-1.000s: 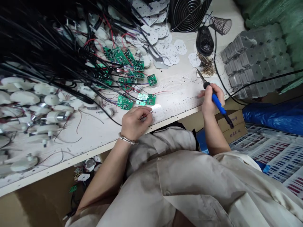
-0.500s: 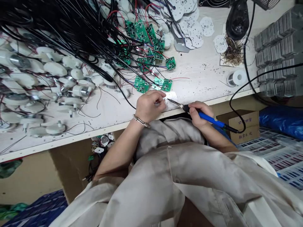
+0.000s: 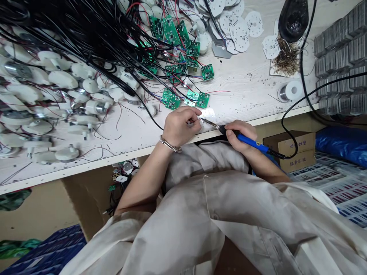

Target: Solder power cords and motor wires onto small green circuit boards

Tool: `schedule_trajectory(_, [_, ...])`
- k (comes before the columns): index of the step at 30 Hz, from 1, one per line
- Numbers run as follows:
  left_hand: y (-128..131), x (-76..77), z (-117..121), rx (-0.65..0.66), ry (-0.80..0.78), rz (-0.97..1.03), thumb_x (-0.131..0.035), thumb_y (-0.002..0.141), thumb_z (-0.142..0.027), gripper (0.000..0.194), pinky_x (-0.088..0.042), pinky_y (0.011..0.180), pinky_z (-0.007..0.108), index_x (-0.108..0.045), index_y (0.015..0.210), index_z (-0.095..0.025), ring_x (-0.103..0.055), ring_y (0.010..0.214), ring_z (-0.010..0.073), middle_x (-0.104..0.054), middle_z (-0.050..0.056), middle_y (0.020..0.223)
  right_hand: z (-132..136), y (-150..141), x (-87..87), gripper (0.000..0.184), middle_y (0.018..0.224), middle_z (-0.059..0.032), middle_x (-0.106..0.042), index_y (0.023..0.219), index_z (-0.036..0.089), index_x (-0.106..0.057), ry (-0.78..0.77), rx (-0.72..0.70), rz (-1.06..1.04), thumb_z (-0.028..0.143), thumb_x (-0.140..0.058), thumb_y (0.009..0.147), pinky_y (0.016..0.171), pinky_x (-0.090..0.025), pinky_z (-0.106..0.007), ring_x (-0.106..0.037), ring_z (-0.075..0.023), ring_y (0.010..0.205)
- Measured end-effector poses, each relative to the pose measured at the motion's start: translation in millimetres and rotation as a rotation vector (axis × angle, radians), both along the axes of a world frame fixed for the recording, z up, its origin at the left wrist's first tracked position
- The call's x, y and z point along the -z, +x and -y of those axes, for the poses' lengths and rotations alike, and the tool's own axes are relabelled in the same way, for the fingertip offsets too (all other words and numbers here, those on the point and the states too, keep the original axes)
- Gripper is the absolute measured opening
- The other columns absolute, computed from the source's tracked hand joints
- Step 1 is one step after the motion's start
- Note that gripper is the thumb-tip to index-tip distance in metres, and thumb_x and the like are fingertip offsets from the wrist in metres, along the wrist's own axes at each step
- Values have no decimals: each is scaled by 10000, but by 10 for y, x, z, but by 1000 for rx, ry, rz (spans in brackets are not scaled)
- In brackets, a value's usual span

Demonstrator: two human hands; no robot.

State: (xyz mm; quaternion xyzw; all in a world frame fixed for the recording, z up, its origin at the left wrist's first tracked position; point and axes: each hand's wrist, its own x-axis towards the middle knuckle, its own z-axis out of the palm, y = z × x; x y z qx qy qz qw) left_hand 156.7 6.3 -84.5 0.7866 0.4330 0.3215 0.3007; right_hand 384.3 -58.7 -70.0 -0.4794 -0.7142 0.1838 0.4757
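Near the front edge of the bench, my right hand (image 3: 241, 135) is wrapped round the blue handle of a soldering iron (image 3: 250, 143). The iron's tip points left and comes close to the fingertips of my left hand (image 3: 183, 124). That hand is closed in a pinch; what its fingers hold is too small and hidden to name. Under the tip lies a small flat whitish plate (image 3: 208, 114), partly covered by the left hand. Just beyond the left hand are green circuit boards (image 3: 171, 98) with thin wires attached.
White plastic motor housings (image 3: 63, 79) and black cables (image 3: 94, 34) crowd the left side. White octagonal plates (image 3: 239, 34) lie at the back. A solder spool (image 3: 289, 91), an iron stand (image 3: 293, 21) and stacked metal pieces (image 3: 341, 57) stand right. The iron's cord loops there.
The iron's tip has moved slightly left, nearer to my left fingertips, and my right hand has shifted a little with it. My left hand keeps its pinch. The view has tilted slightly.
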Motion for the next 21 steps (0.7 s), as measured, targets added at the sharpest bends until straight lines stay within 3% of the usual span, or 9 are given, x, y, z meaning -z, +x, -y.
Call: schedule_trajectory(21, [14, -7, 0, -27, -6, -37, -603, 756, -106, 132, -604, 771, 281, -557, 679, -203, -745, 864, 174, -793, 30, 956, -5, 1, 15, 49, 766, 22, -762, 945, 282, -681, -2, 4, -8, 274, -635, 926, 576, -573, -253, -713, -124, 645])
